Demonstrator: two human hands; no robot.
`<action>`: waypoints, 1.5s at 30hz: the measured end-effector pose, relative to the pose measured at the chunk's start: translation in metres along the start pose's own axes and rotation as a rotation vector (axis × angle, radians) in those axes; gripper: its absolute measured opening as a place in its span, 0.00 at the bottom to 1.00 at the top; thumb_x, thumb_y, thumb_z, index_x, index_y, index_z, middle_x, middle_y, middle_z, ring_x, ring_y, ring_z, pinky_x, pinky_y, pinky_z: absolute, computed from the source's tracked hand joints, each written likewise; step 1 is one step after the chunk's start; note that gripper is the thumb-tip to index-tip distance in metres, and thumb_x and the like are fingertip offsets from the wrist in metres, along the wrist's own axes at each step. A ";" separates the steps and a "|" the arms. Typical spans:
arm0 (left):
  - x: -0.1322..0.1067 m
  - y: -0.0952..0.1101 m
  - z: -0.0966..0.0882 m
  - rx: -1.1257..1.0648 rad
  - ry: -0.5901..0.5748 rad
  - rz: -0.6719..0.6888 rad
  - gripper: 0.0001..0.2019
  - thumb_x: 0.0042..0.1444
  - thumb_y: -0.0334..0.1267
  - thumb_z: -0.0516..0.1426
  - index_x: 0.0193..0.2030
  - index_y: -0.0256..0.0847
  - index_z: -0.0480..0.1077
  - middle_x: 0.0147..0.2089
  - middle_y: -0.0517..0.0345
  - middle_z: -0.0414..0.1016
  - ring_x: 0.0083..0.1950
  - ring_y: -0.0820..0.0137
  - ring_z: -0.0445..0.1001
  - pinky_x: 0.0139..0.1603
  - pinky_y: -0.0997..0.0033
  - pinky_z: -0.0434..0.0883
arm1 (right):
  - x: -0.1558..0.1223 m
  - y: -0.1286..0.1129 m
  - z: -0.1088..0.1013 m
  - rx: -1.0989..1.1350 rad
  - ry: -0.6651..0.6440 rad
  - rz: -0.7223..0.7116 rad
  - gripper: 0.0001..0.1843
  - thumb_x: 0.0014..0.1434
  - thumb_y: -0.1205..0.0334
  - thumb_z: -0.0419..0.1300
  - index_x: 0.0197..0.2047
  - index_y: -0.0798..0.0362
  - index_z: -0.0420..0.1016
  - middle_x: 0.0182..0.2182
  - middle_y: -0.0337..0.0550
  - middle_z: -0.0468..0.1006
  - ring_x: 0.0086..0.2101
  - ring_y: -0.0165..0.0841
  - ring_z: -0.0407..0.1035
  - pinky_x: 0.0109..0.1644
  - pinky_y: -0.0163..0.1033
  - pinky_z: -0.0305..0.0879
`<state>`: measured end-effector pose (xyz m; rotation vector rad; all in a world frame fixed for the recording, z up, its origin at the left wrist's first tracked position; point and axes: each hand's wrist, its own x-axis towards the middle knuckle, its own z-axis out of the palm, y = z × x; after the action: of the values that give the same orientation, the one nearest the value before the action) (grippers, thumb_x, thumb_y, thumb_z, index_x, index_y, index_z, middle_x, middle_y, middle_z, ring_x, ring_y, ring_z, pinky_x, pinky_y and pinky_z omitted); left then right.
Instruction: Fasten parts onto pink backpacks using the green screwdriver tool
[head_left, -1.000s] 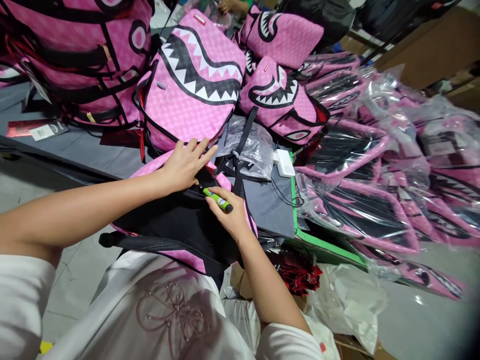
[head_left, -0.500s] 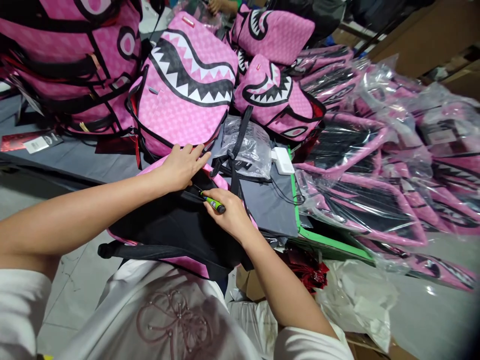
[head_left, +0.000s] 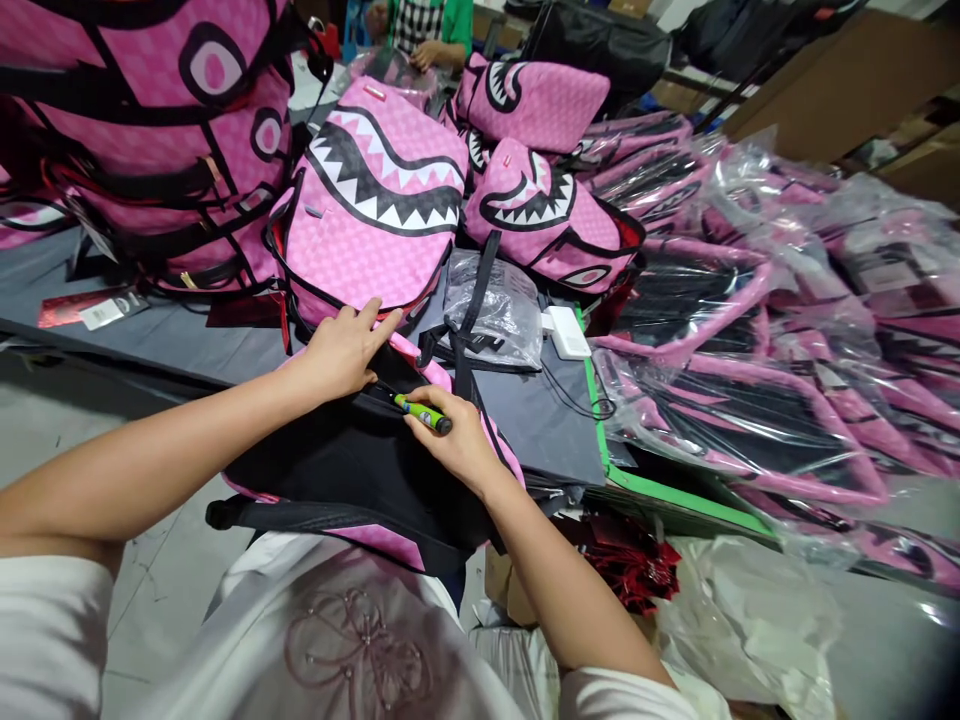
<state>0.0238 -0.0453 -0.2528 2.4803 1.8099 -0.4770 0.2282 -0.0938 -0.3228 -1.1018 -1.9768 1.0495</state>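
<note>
A black-backed backpack with pink edging [head_left: 322, 450] lies across my lap and against the table edge. My left hand [head_left: 337, 352] rests at its top edge, fingers stretched and spread, with the thumb on the black panel. My right hand [head_left: 455, 440] grips a tool with a green and black handle [head_left: 422, 412]. Its thin dark shaft points left towards my left thumb; the tip is hard to make out against the black fabric. Just beyond my left fingers stands a pink backpack with a shark-mouth print [head_left: 382, 180].
Stacked pink bags [head_left: 165, 170] rise on the left. Bags in clear plastic [head_left: 765, 400] cover the right side. A clear plastic packet [head_left: 495, 310] and a white box [head_left: 566, 332] lie on the grey table [head_left: 532, 430]. Another person's hand [head_left: 435, 55] shows at the back.
The view has tilted up a little, bringing more of the person at the back into sight. My left fingers have shifted slightly; my right hand keeps its grip on the tool.
</note>
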 end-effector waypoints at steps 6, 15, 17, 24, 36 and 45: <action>0.003 0.001 0.002 -0.022 0.008 0.004 0.48 0.55 0.46 0.66 0.76 0.46 0.43 0.74 0.41 0.51 0.61 0.51 0.66 0.51 0.60 0.72 | 0.006 0.002 0.021 -0.031 0.090 -0.058 0.09 0.59 0.65 0.63 0.43 0.48 0.79 0.42 0.42 0.85 0.42 0.39 0.79 0.51 0.46 0.72; 0.004 -0.001 0.007 -0.033 0.035 0.017 0.48 0.54 0.44 0.66 0.75 0.43 0.45 0.73 0.42 0.53 0.59 0.51 0.66 0.48 0.61 0.74 | 0.008 -0.012 0.031 -0.051 0.150 0.064 0.06 0.59 0.63 0.63 0.40 0.48 0.79 0.38 0.40 0.85 0.36 0.37 0.79 0.47 0.43 0.71; 0.004 -0.001 0.008 -0.035 0.035 0.013 0.47 0.54 0.44 0.65 0.75 0.43 0.45 0.73 0.42 0.53 0.59 0.51 0.66 0.48 0.61 0.74 | 0.007 -0.014 0.034 -0.050 0.177 0.072 0.05 0.59 0.62 0.63 0.39 0.48 0.79 0.37 0.40 0.85 0.35 0.37 0.78 0.46 0.43 0.71; 0.003 0.000 0.006 -0.060 0.031 0.004 0.46 0.54 0.42 0.66 0.75 0.43 0.46 0.71 0.42 0.56 0.58 0.52 0.66 0.48 0.62 0.73 | 0.004 -0.021 0.045 -0.148 0.313 0.106 0.04 0.60 0.60 0.63 0.36 0.49 0.79 0.33 0.40 0.84 0.34 0.37 0.77 0.51 0.47 0.66; 0.003 -0.001 0.008 -0.084 0.030 -0.006 0.46 0.55 0.42 0.66 0.75 0.45 0.46 0.71 0.42 0.55 0.59 0.52 0.66 0.49 0.62 0.72 | 0.003 -0.021 0.051 -0.079 0.357 0.203 0.06 0.60 0.58 0.63 0.36 0.49 0.78 0.33 0.40 0.84 0.36 0.38 0.77 0.48 0.46 0.67; 0.001 -0.003 0.005 -0.047 0.033 -0.005 0.45 0.56 0.44 0.63 0.75 0.48 0.45 0.72 0.44 0.56 0.61 0.50 0.66 0.50 0.59 0.74 | 0.009 -0.029 0.054 -0.118 0.316 0.216 0.01 0.58 0.61 0.65 0.35 0.47 0.78 0.33 0.37 0.84 0.36 0.36 0.77 0.48 0.43 0.67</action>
<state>0.0200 -0.0447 -0.2568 2.4678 1.8173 -0.3905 0.1692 -0.1139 -0.3221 -1.4733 -1.7124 0.8121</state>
